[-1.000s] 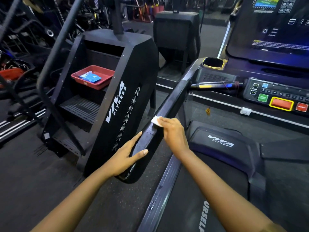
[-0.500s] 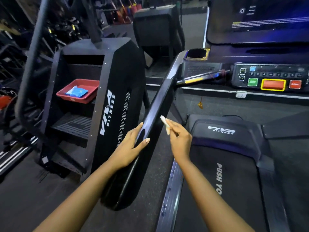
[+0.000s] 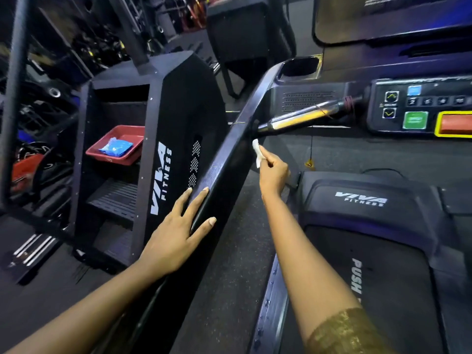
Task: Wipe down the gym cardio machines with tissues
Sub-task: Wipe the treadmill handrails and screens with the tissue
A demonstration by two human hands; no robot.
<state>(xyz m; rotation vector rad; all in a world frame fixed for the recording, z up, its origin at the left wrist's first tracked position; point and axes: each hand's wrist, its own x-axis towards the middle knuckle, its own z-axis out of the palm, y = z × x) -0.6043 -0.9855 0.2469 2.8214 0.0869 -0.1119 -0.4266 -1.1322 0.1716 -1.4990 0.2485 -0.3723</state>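
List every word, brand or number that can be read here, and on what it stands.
"VIVA FITNESS": side of the stair climber.
"VIVA FITNESS": treadmill motor cover.
"PUSH": treadmill belt; the rest is cut off.
"2": console key.
Other keys, the green button and the screen are too blurred to read.

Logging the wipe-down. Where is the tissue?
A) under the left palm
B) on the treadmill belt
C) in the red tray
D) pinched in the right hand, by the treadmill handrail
D: the right hand pinches the tissue at the inner side of the handrail; the left hand rests flat on top.
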